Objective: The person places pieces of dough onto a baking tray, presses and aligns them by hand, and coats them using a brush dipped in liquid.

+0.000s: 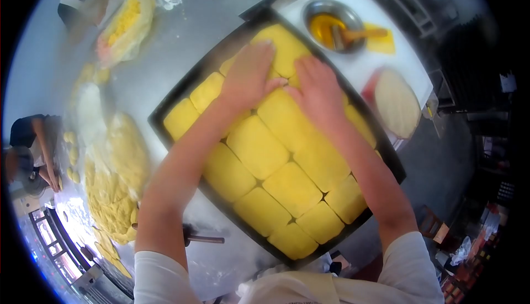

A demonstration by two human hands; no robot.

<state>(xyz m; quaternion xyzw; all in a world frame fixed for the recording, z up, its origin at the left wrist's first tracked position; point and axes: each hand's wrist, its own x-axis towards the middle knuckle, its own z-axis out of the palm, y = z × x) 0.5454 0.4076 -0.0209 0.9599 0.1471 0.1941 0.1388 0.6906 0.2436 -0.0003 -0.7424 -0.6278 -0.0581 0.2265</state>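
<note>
A dark rectangular baking tray (218,193) holds rows of flat yellow dough pieces (258,148), packed nearly edge to edge. My left hand (248,75) lies over the pieces toward the far end, fingers stretched out on the dough. Beside it, my right hand (319,86) rests on the dough too, its fingers extended. The two thumbs come close together between the hands, above a small gap in the dough. Neither hand holds anything. Dough directly under both palms is hidden.
Right of the tray, a metal bowl (312,11) of yellow liquid holds a wooden-handled brush (364,34) on a white board (381,58). Loose dough (113,193) and a bag of yellow filling (126,23) lie left. Other people (38,138) work at the table's far left.
</note>
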